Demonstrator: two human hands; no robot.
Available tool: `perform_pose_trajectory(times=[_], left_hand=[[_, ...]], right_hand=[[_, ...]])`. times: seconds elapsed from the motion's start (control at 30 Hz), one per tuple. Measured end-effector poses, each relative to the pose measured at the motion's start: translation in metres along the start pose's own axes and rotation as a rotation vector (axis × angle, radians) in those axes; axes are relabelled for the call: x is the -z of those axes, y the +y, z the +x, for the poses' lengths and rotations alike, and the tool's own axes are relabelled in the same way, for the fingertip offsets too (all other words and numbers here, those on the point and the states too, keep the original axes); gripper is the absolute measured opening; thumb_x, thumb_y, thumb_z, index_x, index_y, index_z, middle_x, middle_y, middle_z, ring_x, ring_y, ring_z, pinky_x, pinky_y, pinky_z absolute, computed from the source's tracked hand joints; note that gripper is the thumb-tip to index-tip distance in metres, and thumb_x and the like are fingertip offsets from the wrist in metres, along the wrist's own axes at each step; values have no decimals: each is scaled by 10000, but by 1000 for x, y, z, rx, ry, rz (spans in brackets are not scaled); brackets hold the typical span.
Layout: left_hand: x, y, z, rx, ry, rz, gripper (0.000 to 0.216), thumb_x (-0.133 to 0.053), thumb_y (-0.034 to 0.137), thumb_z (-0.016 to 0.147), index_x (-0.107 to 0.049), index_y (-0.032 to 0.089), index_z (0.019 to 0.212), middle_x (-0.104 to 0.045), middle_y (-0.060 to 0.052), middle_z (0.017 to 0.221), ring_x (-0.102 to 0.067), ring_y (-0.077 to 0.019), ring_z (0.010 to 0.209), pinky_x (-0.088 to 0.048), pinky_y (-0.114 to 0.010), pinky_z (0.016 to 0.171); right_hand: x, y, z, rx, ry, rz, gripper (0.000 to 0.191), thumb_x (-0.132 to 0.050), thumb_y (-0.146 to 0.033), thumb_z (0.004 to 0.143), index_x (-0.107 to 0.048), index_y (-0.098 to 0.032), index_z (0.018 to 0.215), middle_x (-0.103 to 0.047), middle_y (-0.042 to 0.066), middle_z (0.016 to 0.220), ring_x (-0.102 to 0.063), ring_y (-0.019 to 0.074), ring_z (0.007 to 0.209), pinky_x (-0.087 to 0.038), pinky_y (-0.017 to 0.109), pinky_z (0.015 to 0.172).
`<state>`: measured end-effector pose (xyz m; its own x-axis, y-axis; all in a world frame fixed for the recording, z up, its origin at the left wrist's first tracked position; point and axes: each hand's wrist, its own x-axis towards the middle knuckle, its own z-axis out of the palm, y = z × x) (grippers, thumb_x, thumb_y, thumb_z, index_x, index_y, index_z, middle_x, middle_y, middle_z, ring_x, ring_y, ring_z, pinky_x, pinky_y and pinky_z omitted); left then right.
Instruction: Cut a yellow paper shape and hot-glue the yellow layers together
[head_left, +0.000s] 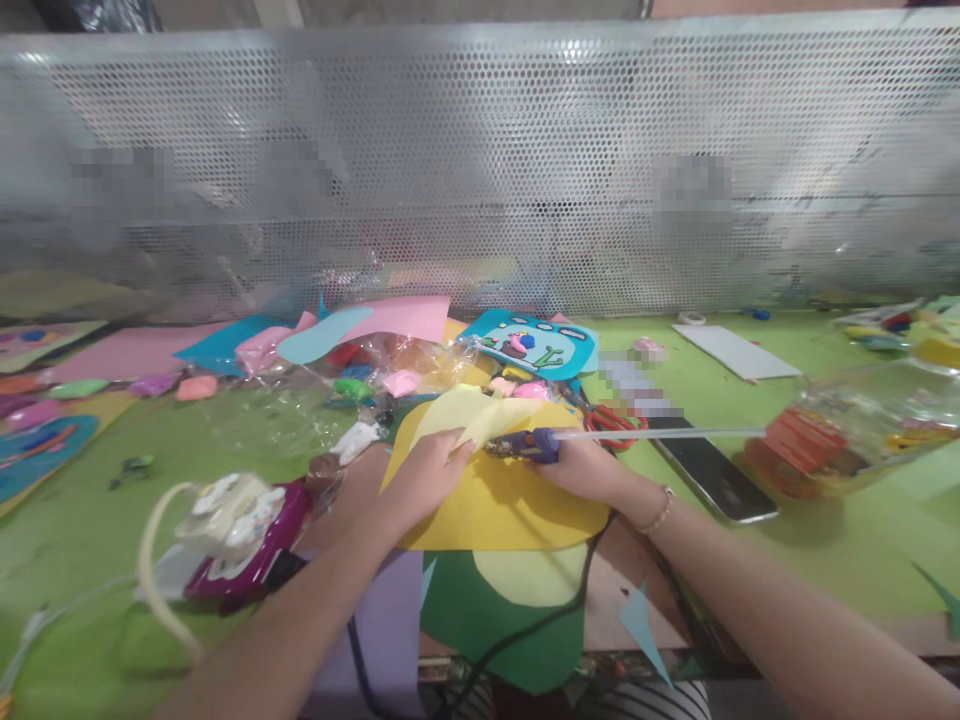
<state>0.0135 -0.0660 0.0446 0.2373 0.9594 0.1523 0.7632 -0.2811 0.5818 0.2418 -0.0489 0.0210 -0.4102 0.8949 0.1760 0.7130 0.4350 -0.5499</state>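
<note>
Looks about midway to me: your yellow sheet (pixel 495 515) is on the table (pixel 169 435), cut to shape, but the pale paper (pixel 457 408) on it isn't flat yet. Your left hand (pixel 431 475) seems to be pinching that paper, your right hand (pixel 586 466) is gripping the glue gun (pixel 536 446). Clear plastic container (pixel 892 405) on the right has reddish and yellow stuff showing, can't tell what.

Glue gun (pixel 543 446) above card sheet (pixel 502 515), phone (pixel 720 480) right, panel (pixel 480 150) behind
</note>
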Motion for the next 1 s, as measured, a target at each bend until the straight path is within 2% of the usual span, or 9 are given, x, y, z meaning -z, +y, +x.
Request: perform_pose_trajectory(times=[0.2,0.6,0.77,1.0], left_hand=[[2,3,-2,-90,-66,102,322,-319,321,896,-595,193,792,-656,-67,806,-608,-216,772,-410,-280,688],[1,-3,0,-46,-142,292,285,-313,294,909,-581,200,903,-660,-72,827,-624,-222,782,-375,-268,623],[-1,-7,1,-43,-126,328,280,-310,290,912,-572,191,898,-650,-76,794,-626,-221,769,-362,-271,616],[-2,-8,2,-36,-106,318,291,-299,281,911,-570,181,874,-649,-78,777,-620,-217,734,-362,-278,606]], right_hand=[[1,-2,0,8,-3,-16,138,-566,-273,751,-627,-176,827,-678,69,850,-612,209,745,-458,298,644],[6,-3,1,-15,35,-90,169,-546,-231,743,-647,-169,863,-681,55,786,-604,183,693,-421,249,605],[8,-4,2,-52,46,-62,193,-547,-227,739,-650,-181,895,-686,55,853,-616,199,749,-432,253,634],[11,-2,3,-68,86,-41,157,-551,-219,737,-643,-173,855,-679,47,785,-605,184,704,-425,246,632]])
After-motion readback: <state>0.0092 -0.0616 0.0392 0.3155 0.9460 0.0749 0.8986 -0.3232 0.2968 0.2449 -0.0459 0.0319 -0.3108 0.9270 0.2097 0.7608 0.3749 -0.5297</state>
